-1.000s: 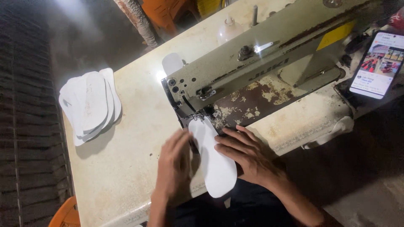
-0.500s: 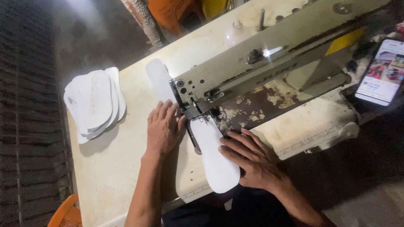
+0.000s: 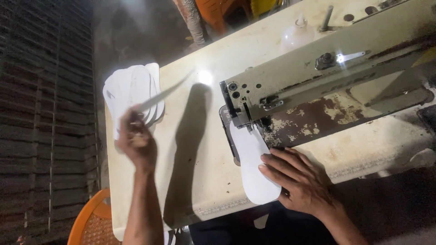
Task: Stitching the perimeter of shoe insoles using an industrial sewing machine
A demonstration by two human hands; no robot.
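right hand (image 3: 302,181) is nearest the camera, lying flat with fingers spread on the white insole piece (image 3: 252,165) that sits on the sewing machine bed (image 3: 318,120), its far tip tucked under the needle head (image 3: 240,102). nothing gripped there, just pressing down. the near end of that piece hangs a bit past the table's front edge (image 3: 218,206), so i'd say firm, even fingertip pressure is what stops it from swivelling.

left hand (image 3: 136,140) is raised over the left part of the table, fingers pinched shut on a second thin white piece (image 3: 163,93), seen nearly edge-on and blurred. it's above or just beside the stack of white insole pieces (image 3: 131,90) at the far left corner; can't tell if it touches the stack.

room-wise, there's a wide bare strip of tabletop between the stack and the machine. the stack itself sits right at the left edge, so a careless drop could slide off. orange chair (image 3: 88,222) is just below that side. a clear plastic bottle (image 3: 297,34) stands behind the machine arm, well out of the way.
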